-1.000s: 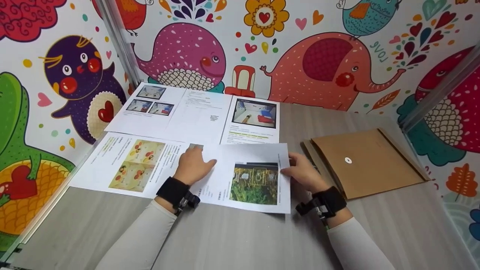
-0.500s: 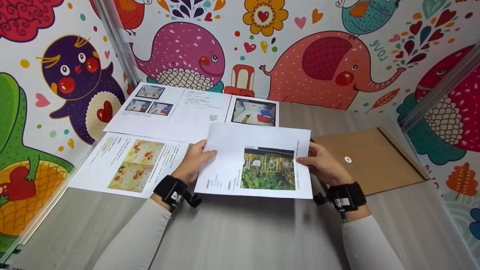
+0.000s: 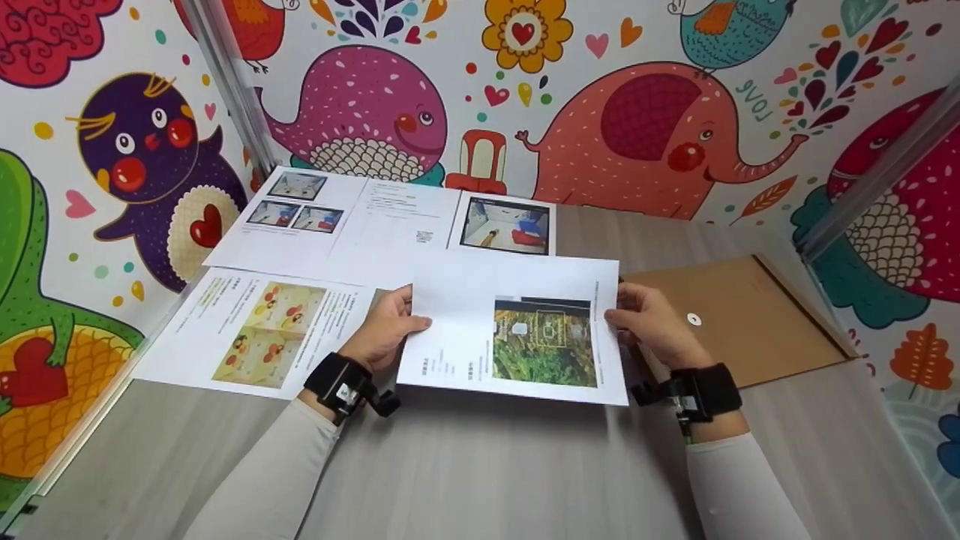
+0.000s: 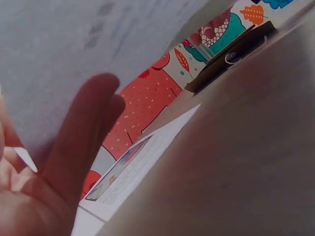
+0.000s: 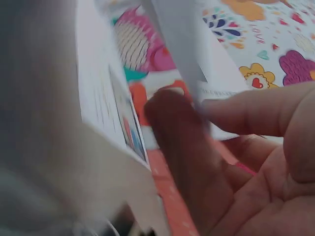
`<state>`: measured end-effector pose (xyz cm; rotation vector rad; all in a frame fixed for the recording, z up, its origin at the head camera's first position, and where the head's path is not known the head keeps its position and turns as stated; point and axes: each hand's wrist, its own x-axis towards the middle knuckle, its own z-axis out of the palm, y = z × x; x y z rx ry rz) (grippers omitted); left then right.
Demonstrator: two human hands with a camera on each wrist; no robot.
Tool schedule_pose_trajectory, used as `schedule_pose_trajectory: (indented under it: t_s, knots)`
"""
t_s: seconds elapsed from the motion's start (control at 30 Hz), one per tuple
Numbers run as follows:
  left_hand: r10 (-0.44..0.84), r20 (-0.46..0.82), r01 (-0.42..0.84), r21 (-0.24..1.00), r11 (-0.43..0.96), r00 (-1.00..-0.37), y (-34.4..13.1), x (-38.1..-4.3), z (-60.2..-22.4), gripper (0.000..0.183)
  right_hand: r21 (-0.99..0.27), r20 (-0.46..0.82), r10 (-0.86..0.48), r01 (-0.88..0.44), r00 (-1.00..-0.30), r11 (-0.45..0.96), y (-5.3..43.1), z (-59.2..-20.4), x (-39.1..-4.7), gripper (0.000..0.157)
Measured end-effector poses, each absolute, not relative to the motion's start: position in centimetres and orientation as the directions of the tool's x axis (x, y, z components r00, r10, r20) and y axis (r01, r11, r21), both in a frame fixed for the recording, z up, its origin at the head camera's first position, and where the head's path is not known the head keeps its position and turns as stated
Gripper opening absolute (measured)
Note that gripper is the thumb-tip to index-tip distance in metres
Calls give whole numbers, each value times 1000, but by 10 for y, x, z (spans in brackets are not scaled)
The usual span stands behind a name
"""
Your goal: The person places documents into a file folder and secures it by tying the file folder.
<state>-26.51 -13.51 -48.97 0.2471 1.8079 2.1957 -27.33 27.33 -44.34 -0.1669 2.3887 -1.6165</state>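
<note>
A white printed sheet of paper (image 3: 457,300) with a green photo on it is held up over the table, tilted toward me. My left hand (image 3: 384,326) pinches its left edge, thumb on the printed face. At the opposite edge, my right hand (image 3: 660,322) pinches the paper between thumb and fingers. In the left wrist view the thumb (image 4: 81,128) lies along the sheet (image 4: 74,54), whose corner shows near the palm. The right wrist view has the thumb and a finger (image 5: 251,110) meeting at the paper's edge.
Printed sheets lie on the grey table (image 3: 480,480): one with a yellowish picture (image 3: 180,337) at left, others along the back (image 3: 390,217). A brown paper folder (image 3: 750,322) with a white round button lies at right. Cartoon-printed walls (image 3: 480,90) enclose the table.
The printed sheet has risen off the table and shifted right. My left hand went from resting on the papers to pinching its left edge; the right hand kept its pinch and moved right.
</note>
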Motion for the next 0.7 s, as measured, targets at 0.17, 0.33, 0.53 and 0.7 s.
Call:
schedule_pose_trajectory:
  t_s: [0.17, 0.33, 0.53, 0.7]
  knots:
    - [274, -66, -122, 973, -193, -960, -136, -265, -494, 56, -826, -78, -112, 1, -991, 563, 289, -433, -271, 32]
    - [221, -81, -127, 971, -204, -972, -135, -265, -496, 55, -619, -53, 0, 33, -999, 785, 320, -426, -265, 40]
    - [171, -88, -121, 973, -194, -981, -130, -266, -494, 52, -336, -316, -53, 59, -947, 940, 344, -435, -257, 82]
    - [142, -102, -129, 972, -195, -985, -122, -267, -491, 52, -332, -459, -73, 94, -885, 939, 345, -448, -260, 109]
